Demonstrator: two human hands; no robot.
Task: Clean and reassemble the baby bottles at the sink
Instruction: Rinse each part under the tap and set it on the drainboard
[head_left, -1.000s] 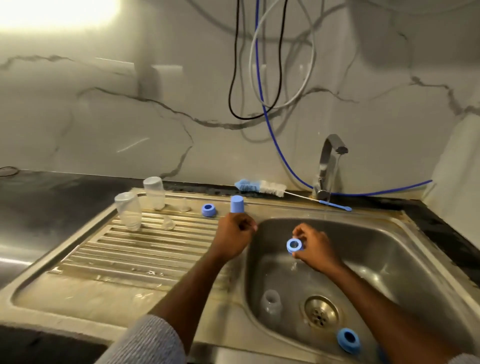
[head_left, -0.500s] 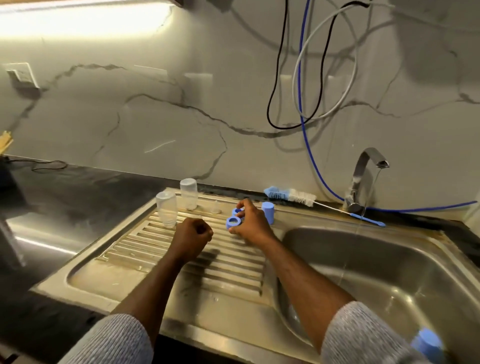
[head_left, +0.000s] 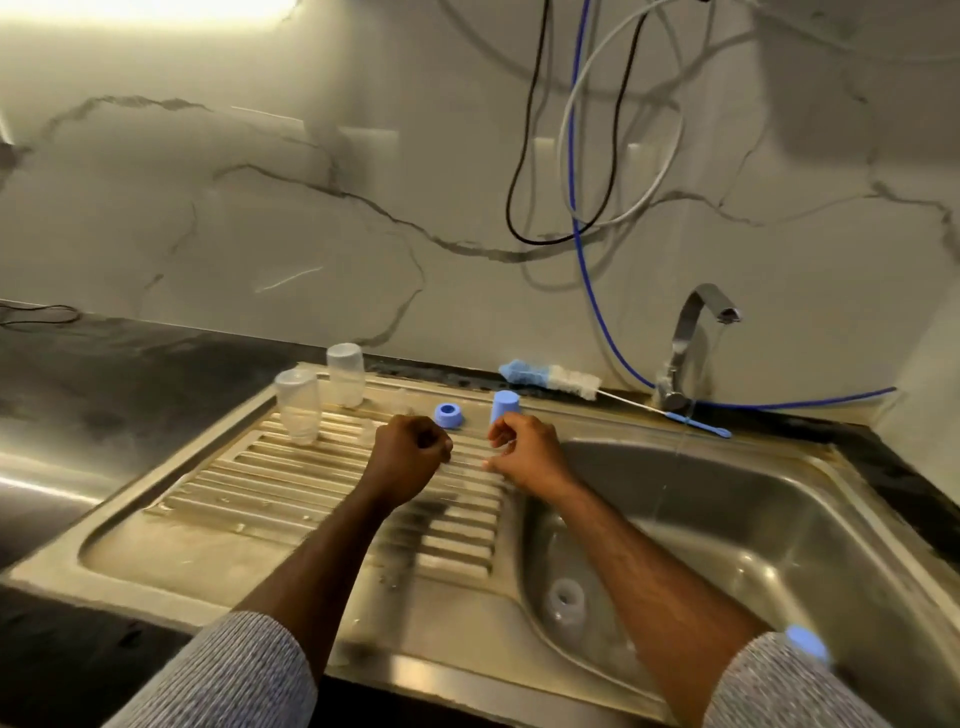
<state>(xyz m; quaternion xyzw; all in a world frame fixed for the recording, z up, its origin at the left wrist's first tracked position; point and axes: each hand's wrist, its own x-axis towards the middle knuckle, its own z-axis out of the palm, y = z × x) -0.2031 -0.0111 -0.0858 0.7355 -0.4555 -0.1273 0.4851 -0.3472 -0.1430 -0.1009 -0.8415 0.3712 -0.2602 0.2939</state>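
both hands hover over the ribbed steel draining board (head_left: 291, 488), left hand (head_left: 410, 457) fisted on nothing, right hand (head_left: 524, 452) loosely curled and empty, the blue plastic bottle ring (head_left: 450, 415) lying just beyond, between them.

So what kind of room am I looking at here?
Most likely a home kitchen, at the sink. A steel sink with a ribbed drainboard is set in a dark counter under a marble-look wall, with a tap running and clear baby bottles draining.
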